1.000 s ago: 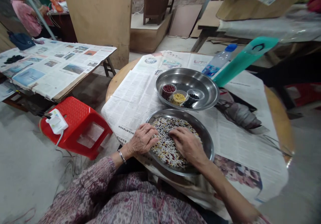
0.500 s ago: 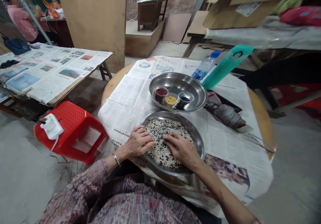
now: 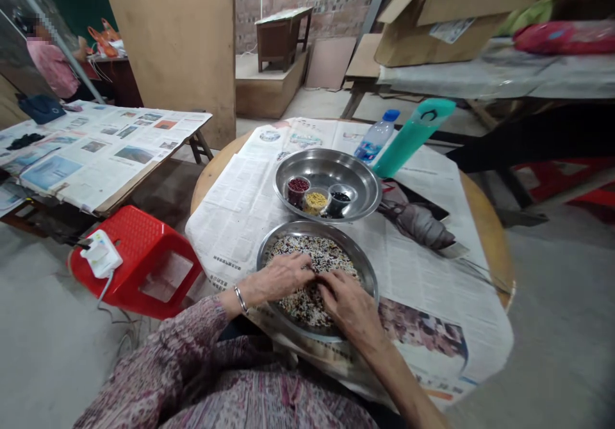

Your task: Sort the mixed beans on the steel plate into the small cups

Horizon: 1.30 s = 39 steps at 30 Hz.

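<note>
Close to my body sits a steel basin point(image 3: 369, 282) spread with mixed grains and beans point(image 3: 319, 247), white, black, yellow and dark red. My left hand point(image 3: 288, 276) reaches over its middle, fingers bent down at the grains. Opposite it, my right hand point(image 3: 346, 298) has thumb and fingers pinched together, and the fingertips of both hands meet or nearly meet. Whatever is between them is too small to make out. A second steel basin point(image 3: 353, 168) behind holds clear cups of red beans point(image 3: 298, 189), yellow beans point(image 3: 316, 199) and black beans point(image 3: 341, 197).
A water bottle point(image 3: 375, 139), a teal case point(image 3: 416, 136) and a folded grey umbrella point(image 3: 425, 225) lie or stand right of the basins on newspaper point(image 3: 225, 214). A red stool point(image 3: 139, 250) bearing a power strip point(image 3: 102, 254) stands left. A person point(image 3: 52, 67) is far left.
My left hand has moved right from the basin's left side to its middle, meeting my right hand. Its fingers have bent in. The view has shifted slightly.
</note>
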Tool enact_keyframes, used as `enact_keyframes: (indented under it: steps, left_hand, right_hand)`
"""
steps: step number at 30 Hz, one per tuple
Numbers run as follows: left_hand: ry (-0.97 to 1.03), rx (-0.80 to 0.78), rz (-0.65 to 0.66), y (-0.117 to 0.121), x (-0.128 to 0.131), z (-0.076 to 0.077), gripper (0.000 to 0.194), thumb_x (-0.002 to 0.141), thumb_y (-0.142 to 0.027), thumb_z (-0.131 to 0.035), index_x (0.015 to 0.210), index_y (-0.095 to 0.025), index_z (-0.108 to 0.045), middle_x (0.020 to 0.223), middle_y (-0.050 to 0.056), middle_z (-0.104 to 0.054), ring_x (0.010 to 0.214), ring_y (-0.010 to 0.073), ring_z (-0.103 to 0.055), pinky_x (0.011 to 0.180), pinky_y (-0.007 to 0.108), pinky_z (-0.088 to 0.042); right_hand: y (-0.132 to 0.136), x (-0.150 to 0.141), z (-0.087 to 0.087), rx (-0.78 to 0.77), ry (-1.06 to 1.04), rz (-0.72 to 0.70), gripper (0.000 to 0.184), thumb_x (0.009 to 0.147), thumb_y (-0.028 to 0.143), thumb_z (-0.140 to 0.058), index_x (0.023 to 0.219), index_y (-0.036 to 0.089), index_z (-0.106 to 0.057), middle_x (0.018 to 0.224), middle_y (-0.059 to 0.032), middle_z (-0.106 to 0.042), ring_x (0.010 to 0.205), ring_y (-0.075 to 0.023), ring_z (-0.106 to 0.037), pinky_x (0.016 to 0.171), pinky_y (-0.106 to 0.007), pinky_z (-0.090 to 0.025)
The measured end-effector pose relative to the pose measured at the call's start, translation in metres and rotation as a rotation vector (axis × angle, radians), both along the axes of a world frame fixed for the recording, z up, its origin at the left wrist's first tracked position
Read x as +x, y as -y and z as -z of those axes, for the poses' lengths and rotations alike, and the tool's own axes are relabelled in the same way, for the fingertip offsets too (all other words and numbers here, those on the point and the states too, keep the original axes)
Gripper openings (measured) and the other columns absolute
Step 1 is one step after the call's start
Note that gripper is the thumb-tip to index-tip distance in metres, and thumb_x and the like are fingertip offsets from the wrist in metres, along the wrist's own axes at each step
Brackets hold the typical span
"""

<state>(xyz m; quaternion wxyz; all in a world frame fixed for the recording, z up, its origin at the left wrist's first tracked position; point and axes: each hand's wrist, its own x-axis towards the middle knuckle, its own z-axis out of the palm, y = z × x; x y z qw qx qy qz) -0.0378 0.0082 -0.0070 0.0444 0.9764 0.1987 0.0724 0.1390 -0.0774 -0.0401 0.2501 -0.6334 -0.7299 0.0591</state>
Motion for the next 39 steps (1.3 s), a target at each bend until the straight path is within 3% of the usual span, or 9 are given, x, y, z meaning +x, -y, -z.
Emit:
enact_keyframes:
  steps: [6, 11, 15, 20, 26, 30, 34, 36, 39]
  left_hand:
    - [0.044, 0.009, -0.323, -0.02, 0.012, 0.008, 0.019, 0.095, -0.017, -0.048, 0.109, -0.017, -0.061, 0.12, 0.011, -0.055, 0.105, 0.023, -0.053, 0.086, 0.037, -0.051]
    - [0.102, 0.052, -0.109, -0.008, 0.04, 0.016, 0.039, 0.097, -0.034, -0.051, 0.134, -0.022, -0.049, 0.144, 0.011, -0.046, 0.132, 0.0282, -0.041, 0.107, 0.051, -0.039]
    - [0.066, 0.063, 0.049, -0.011, 0.048, 0.016, 0.028, 0.099, -0.026, -0.047, 0.125, -0.02, -0.056, 0.139, 0.009, -0.051, 0.128, 0.0248, -0.047, 0.108, 0.046, -0.039]
    - [0.001, 0.018, -0.13, -0.018, 0.022, 0.004, 0.017, 0.094, -0.011, -0.049, 0.101, -0.016, -0.063, 0.12, 0.009, -0.059, 0.108, 0.0229, -0.056, 0.087, 0.036, -0.051]
    - [0.002, -0.1, -0.141, 0.016, -0.019, -0.01, 0.01, 0.091, -0.009, -0.053, 0.092, -0.016, -0.059, 0.111, 0.006, -0.059, 0.104, 0.0202, -0.054, 0.089, 0.032, -0.05]
    - [0.033, -0.172, -0.165, 0.036, -0.022, 0.002, 0.01, 0.095, -0.018, -0.052, 0.094, -0.017, -0.062, 0.114, 0.004, -0.061, 0.102, 0.0193, -0.053, 0.09, 0.032, -0.049]
    - [0.149, -0.223, -0.218, 0.039, -0.018, 0.009, 0.02, 0.101, -0.023, -0.044, 0.094, -0.017, -0.063, 0.108, 0.004, -0.062, 0.098, 0.0167, -0.053, 0.091, 0.03, -0.047]
    - [0.163, -0.241, -0.205, 0.039, -0.018, 0.007, 0.02, 0.101, -0.022, -0.043, 0.094, -0.017, -0.062, 0.105, 0.005, -0.063, 0.095, 0.0159, -0.054, 0.089, 0.03, -0.047]
    - [0.148, -0.247, -0.198, 0.038, -0.019, 0.004, 0.016, 0.098, -0.019, -0.046, 0.091, -0.017, -0.06, 0.103, 0.005, -0.063, 0.092, 0.0162, -0.054, 0.086, 0.029, -0.047]
  right_hand:
    - [0.01, 0.002, -0.005, -0.117, -0.044, -0.216, 0.015, 0.091, 0.024, -0.05, 0.093, 0.024, -0.065, 0.09, -0.0042, -0.066, 0.084, -0.0183, -0.063, 0.074, -0.032, -0.051]
    - [-0.001, 0.022, -0.005, -0.027, 0.187, -0.037, 0.017, 0.09, 0.019, -0.047, 0.088, 0.022, -0.063, 0.092, -0.0085, -0.064, 0.091, -0.0233, -0.06, 0.075, -0.035, -0.05]
    - [-0.004, 0.032, -0.003, 0.042, 0.255, 0.099, 0.019, 0.088, 0.013, -0.044, 0.089, 0.023, -0.061, 0.093, -0.0099, -0.064, 0.092, -0.0247, -0.059, 0.074, -0.036, -0.049]
    - [0.003, 0.019, 0.001, 0.001, 0.128, 0.01, 0.019, 0.091, 0.017, -0.044, 0.092, 0.023, -0.062, 0.09, -0.0075, -0.065, 0.088, -0.0225, -0.062, 0.075, -0.035, -0.05]
    - [-0.001, 0.001, -0.005, -0.042, 0.02, -0.122, 0.02, 0.093, 0.024, -0.046, 0.092, 0.023, -0.067, 0.088, -0.003, -0.07, 0.082, -0.0174, -0.066, 0.074, -0.029, -0.05]
    - [-0.037, 0.018, -0.037, 0.082, -0.08, 0.109, 0.026, 0.093, 0.038, -0.049, 0.096, 0.022, -0.07, 0.094, -0.0046, -0.073, 0.081, -0.0181, -0.065, 0.074, -0.03, -0.048]
    - [-0.101, 0.051, -0.068, 0.148, -0.049, 0.331, 0.027, 0.087, 0.039, -0.054, 0.091, 0.021, -0.073, 0.095, -0.0073, -0.07, 0.082, -0.0211, -0.059, 0.073, -0.034, -0.044]
    - [-0.136, 0.066, -0.073, 0.122, 0.004, 0.43, 0.023, 0.081, 0.037, -0.058, 0.083, 0.021, -0.074, 0.097, -0.0095, -0.068, 0.09, -0.0246, -0.055, 0.072, -0.036, -0.042]
    - [-0.18, 0.082, -0.066, 0.101, 0.01, 0.423, 0.015, 0.073, 0.03, -0.065, 0.067, 0.018, -0.072, 0.101, -0.0126, -0.066, 0.094, -0.0254, -0.049, 0.073, -0.037, -0.039]
